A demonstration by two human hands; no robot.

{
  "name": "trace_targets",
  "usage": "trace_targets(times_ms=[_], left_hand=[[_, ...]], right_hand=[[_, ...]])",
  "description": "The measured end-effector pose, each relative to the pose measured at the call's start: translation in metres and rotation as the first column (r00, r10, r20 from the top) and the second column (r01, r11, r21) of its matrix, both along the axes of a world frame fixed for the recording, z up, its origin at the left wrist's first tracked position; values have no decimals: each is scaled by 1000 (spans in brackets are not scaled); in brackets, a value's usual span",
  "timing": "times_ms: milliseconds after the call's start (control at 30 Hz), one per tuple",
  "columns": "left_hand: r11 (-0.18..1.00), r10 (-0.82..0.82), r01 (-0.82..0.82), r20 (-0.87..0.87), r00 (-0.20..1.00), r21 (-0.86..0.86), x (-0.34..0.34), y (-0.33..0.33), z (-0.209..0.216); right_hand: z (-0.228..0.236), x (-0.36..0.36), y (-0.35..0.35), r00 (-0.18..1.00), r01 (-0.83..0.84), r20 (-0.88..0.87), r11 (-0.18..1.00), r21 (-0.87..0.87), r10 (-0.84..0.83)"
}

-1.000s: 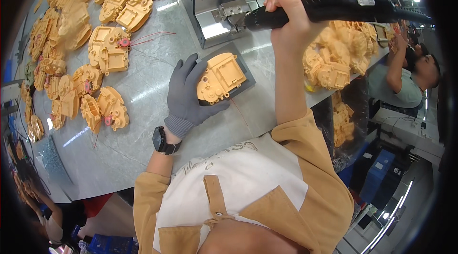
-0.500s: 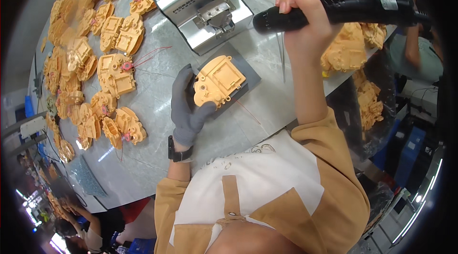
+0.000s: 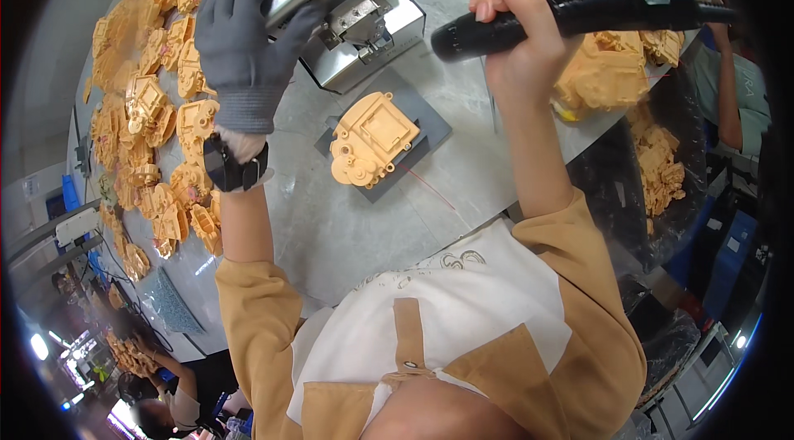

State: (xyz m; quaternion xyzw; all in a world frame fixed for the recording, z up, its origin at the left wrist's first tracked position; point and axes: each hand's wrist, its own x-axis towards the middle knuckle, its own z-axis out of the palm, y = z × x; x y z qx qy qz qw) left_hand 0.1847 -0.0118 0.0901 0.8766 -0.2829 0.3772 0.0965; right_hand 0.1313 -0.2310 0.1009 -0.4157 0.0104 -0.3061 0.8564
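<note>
My right hand is wrapped around a black electric screwdriver, held above the table with its blunt end pointing left. My left hand, in a grey glove, is at the left side of a silver screw feeder. Its thumb lies across the feeder's front and stands apart from the fingers; whether it presses on the feeder I cannot tell. A yellow plastic housing with a raised rectangular frame and small round posts rests on a dark grey fixture plate, untouched by either hand.
Many yellow housings are heaped along the table's left side. More yellow parts sit at the right edge, beside a black-lined container of pieces. A thin red wire lies near the plate. Other people work nearby.
My left hand has let go of the yellow housing and moved up and left to the screw feeder. The housing stays on the plate. My right hand still holds the screwdriver, almost unmoved.
</note>
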Motion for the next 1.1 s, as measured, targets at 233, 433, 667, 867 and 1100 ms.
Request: trace_targets(times_ms=[233,433,667,867,1100], left_hand=[[984,-161,171,-157,974,54,25,-1,7],[991,-111,67,-437,892,-116,30,5,15],[972,-77,-108,-719,691,-208,80,24,33],[977,42,-187,-758,651,-106,101,29,43],[983,-157,176,-258,953,54,48,9,10]], right_hand=[[7,3,5,1000,-20,2,999,-25,20],[-3,-4,-29,998,9,-53,989,-150,-17],[-43,22,-39,935,-189,-310,982,-22,173],[-60,27,-19,890,-262,-386,965,7,245],[-23,10,-30,965,-236,-98,970,60,241]])
